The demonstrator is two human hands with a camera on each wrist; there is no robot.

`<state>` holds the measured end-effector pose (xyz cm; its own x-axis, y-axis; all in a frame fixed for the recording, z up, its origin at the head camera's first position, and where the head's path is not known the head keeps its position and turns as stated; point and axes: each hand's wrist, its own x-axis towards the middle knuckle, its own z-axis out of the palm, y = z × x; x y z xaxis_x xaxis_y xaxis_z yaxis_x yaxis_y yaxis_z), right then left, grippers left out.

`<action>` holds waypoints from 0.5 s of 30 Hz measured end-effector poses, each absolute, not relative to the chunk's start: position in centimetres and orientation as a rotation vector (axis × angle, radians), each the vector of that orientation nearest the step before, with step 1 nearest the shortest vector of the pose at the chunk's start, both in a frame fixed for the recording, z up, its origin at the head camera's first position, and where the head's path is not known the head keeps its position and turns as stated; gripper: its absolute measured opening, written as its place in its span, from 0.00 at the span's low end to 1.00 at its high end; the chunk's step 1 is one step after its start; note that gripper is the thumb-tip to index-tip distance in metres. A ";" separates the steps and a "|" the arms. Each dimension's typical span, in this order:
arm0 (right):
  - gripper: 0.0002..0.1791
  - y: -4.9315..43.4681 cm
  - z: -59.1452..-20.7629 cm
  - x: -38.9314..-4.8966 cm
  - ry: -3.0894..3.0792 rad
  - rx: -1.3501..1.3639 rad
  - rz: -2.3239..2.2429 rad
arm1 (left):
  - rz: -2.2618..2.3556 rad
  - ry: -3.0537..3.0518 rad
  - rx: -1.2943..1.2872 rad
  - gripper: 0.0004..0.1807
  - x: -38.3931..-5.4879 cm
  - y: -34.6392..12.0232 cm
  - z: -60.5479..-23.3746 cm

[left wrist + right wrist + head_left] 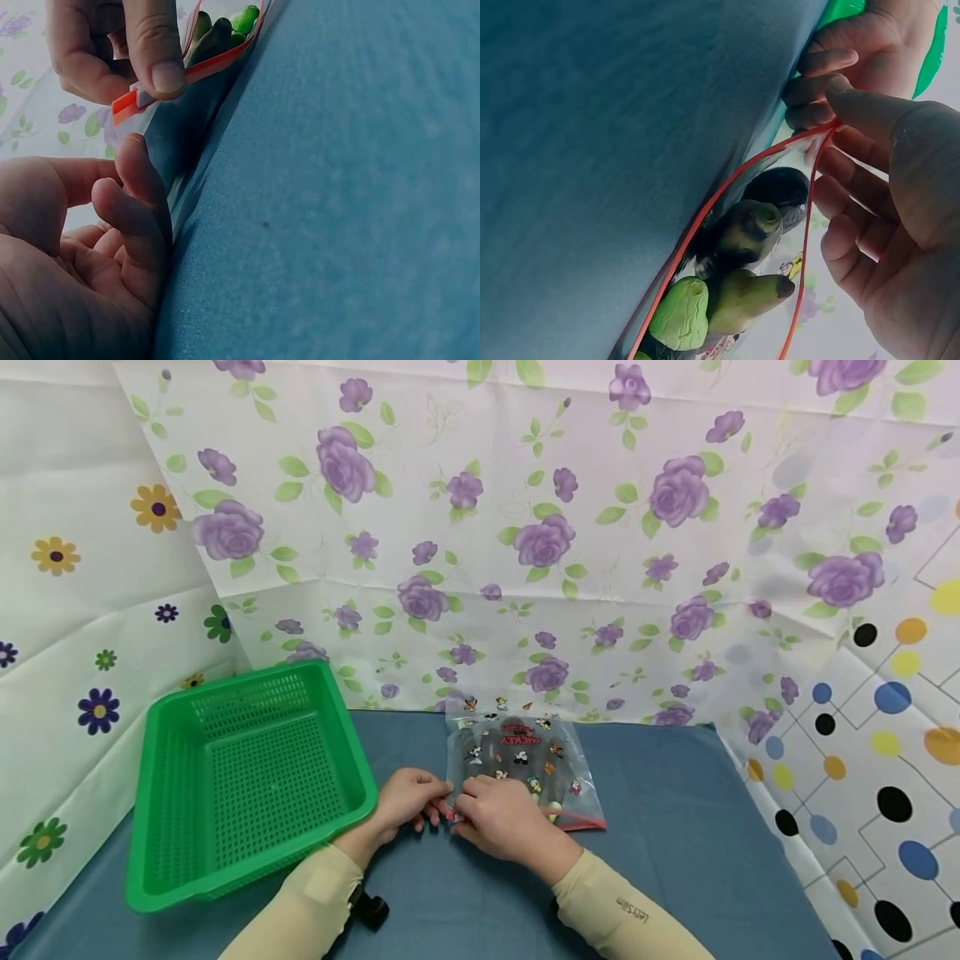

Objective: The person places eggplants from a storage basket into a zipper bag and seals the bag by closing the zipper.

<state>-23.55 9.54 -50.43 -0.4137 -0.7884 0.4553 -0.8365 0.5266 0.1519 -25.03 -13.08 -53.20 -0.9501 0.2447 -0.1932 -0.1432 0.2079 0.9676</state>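
A clear zip bag (pixel 558 768) with cartoon prints and a red zip edge lies flat on the blue cloth. My right hand (pixel 498 818) pinches the red zip strip (pixel 210 66) at the bag's left corner between thumb and finger. The bag's mouth gapes in the right wrist view, showing dark, rounded produce-like pieces (pixel 739 236), a yellow-green one with a dark tip (pixel 750 300) and a wrinkled light-green one (pixel 679 315). Just left of that corner is my left hand (pixel 408 802), its fingers loosely bent and holding nothing; in the left wrist view its fingertips sit below the corner.
A green plastic basket (pixel 258 860) with perforated walls stands at the left, its right rim near my left forearm. The blue cloth (pixel 660 827) covers the table. Floral sheeting (pixel 480 568) hangs behind, and dotted sheeting (pixel 892 760) closes off the right side.
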 end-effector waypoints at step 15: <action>0.12 9.5 -50.6 -23.6 -2.221 1.278 0.048 | 1.819 2.189 0.060 0.17 -24.9 -12.9 -53.3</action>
<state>-23.58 9.47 -50.58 -0.3800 -0.7838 0.4912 -0.8042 0.5423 0.2433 -24.87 -12.93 -53.26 -0.9560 0.2175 -0.1969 -0.1536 0.2004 0.9676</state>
